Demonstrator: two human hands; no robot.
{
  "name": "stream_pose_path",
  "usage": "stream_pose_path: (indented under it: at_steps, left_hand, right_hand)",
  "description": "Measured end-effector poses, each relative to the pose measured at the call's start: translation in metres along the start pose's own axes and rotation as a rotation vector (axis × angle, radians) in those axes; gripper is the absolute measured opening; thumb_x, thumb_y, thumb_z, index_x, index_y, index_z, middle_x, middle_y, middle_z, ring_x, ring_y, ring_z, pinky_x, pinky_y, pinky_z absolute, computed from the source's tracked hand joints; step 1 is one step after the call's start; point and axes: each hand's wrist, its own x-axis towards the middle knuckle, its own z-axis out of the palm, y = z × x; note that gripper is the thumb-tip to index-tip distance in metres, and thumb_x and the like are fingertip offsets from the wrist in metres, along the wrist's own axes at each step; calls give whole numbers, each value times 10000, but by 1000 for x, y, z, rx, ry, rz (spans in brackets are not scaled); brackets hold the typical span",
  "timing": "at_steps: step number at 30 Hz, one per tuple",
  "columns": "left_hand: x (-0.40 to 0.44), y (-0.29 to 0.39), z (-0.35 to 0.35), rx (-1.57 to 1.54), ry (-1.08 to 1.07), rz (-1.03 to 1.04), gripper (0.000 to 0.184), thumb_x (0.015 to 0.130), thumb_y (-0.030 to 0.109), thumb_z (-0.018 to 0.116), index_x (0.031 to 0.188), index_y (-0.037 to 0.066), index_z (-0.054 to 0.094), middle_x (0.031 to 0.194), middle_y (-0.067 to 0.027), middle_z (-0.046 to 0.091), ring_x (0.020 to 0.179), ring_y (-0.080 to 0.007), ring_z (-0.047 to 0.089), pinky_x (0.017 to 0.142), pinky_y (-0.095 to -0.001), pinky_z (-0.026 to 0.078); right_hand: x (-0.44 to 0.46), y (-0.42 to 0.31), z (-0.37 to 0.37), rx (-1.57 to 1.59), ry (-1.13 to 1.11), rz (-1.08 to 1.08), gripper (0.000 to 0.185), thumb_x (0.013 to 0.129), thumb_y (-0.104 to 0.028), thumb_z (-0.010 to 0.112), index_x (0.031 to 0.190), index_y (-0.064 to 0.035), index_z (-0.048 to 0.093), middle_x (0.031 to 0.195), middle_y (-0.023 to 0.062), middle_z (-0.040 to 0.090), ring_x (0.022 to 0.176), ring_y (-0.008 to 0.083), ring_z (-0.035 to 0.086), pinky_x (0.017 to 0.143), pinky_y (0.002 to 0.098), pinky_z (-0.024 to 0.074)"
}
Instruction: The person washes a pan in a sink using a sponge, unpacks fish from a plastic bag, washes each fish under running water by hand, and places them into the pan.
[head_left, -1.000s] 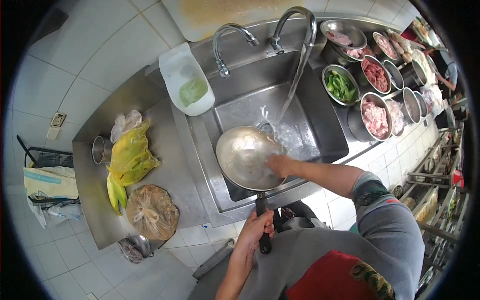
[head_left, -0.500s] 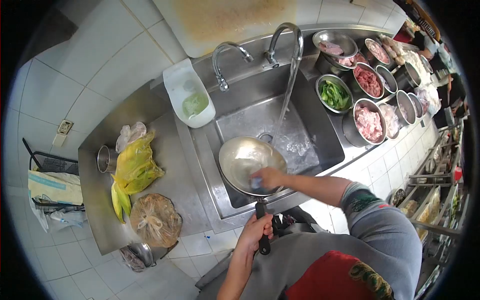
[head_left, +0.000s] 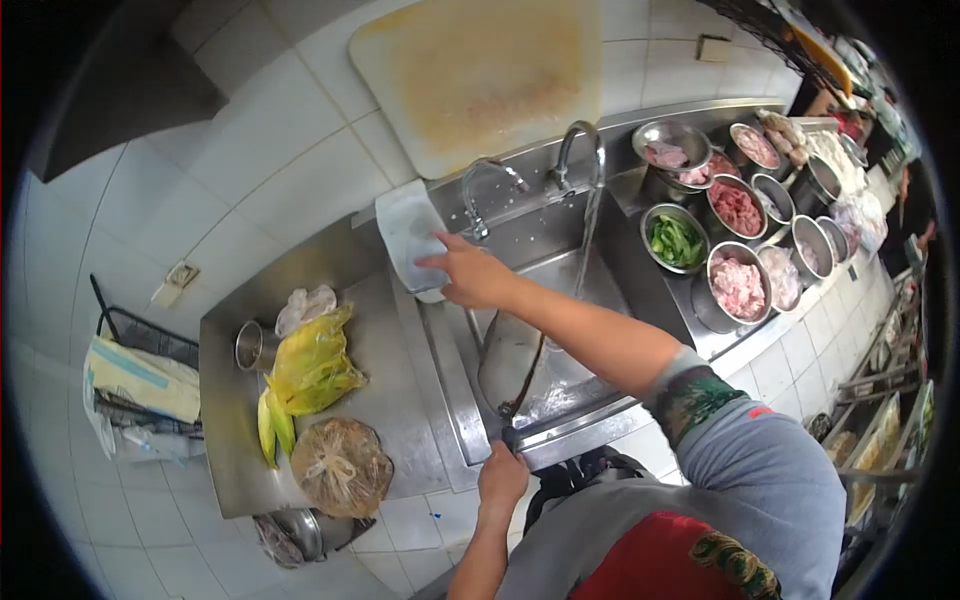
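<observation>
My left hand [head_left: 502,474] is closed round the dark handle of a wok [head_left: 510,360]. The wok is tipped steeply onto its side within the steel sink [head_left: 610,270]. My right hand [head_left: 468,272] is over the white plastic container [head_left: 402,225] beside the sink, fingers stretched and apart, with nothing visible in them. Part of the container is hidden behind that hand. Water runs from the right faucet [head_left: 582,135] into the sink. The left faucet [head_left: 478,190] stands just past my right hand, with droplets in the air around it.
On the left counter are a yellow plastic bag [head_left: 318,360], a tied clear bag with brown contents [head_left: 342,468] and a metal cup [head_left: 255,345]. Steel bowls of raw meat [head_left: 738,287] and green peppers [head_left: 675,238] crowd the right side. A stained cutting board [head_left: 480,85] leans on the wall.
My right hand has moved from inside the wok, where it held a small scrubber, to the white container. The wok has turned from lying face up to tilted on its side.
</observation>
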Motion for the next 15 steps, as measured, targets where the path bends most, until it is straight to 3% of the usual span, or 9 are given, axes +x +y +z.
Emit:
stream_pose_path:
  at_steps: [2, 4, 5, 6, 7, 9, 10, 12, 15]
  left_hand:
    - [5, -4, 5, 6, 59, 33, 364, 898, 245, 576, 1078, -60, 488, 1020, -343, 630, 1012, -479, 609, 876, -533, 475]
    - [26, -10, 13, -178, -24, 79, 341, 893, 260, 597, 1022, -44, 515, 951, -297, 652, 904, -429, 651, 796, -506, 501]
    - [27, -4, 9, -304, -130, 40, 329, 885, 280, 620, 969, -25, 533, 864, -228, 651, 766, -349, 648, 693, -454, 502]
    - [29, 3, 5, -425, -231, -12, 322, 878, 301, 643, 917, -6, 550, 777, -159, 650, 628, -270, 646, 589, -403, 503]
    - [33, 5, 5, -756, -420, -10, 255, 899, 271, 635, 938, 40, 536, 661, -25, 546, 494, -127, 513, 480, -304, 439]
    - [33, 24, 2, -1187, -611, -86, 154, 926, 210, 612, 959, 94, 516, 631, 40, 470, 487, -68, 456, 466, -263, 400]
    - [28, 38, 0, -1324, -652, -118, 103, 946, 162, 588, 977, 121, 499, 618, 68, 404, 480, -40, 397, 454, -247, 368]
    - [28, 45, 14, -1467, -792, -137, 102, 946, 162, 589, 982, 125, 501, 621, 68, 397, 480, -39, 390, 452, -245, 356]
    - [17, 56, 25, -1562, -903, -189, 110, 940, 143, 587, 1006, 123, 501, 627, 69, 383, 465, -34, 370, 434, -242, 334]
  right_hand:
    - [-45, 17, -34, 205, -201, 213, 354, 796, -43, 604, 1135, -96, 691, 1141, 185, 671, 1043, 325, 656, 908, 414, 512]
    - [-101, 66, -51, 439, -146, 548, 246, 825, -66, 629, 1055, -67, 717, 1024, 150, 714, 951, 257, 690, 858, 377, 523]
    - [-121, 96, -52, 482, -109, 659, 194, 850, -80, 644, 1020, -24, 718, 935, 118, 729, 838, 189, 685, 757, 334, 531]
    - [-128, 103, -64, 735, -86, 813, 151, 853, -49, 635, 968, 11, 712, 872, 87, 711, 764, 158, 652, 669, 298, 521]
    - [-126, 108, -71, 905, -91, 940, 107, 850, -40, 637, 911, 14, 705, 811, 60, 677, 714, 131, 620, 632, 266, 510]
    - [-121, 131, -71, 810, -239, 1010, 131, 882, -85, 632, 983, -36, 699, 855, 33, 665, 773, 117, 617, 717, 282, 526]
    - [-122, 139, -69, 850, -246, 1033, 108, 876, -80, 629, 942, -30, 700, 825, 40, 659, 734, 121, 614, 667, 282, 520]
    - [-128, 152, -60, 931, -277, 1080, 92, 866, -69, 623, 860, -18, 700, 766, 55, 645, 656, 129, 607, 565, 281, 510]
    - [-148, 165, -41, 795, -373, 1166, 109, 866, -85, 613, 864, -31, 707, 757, 67, 649, 647, 158, 624, 552, 295, 527]
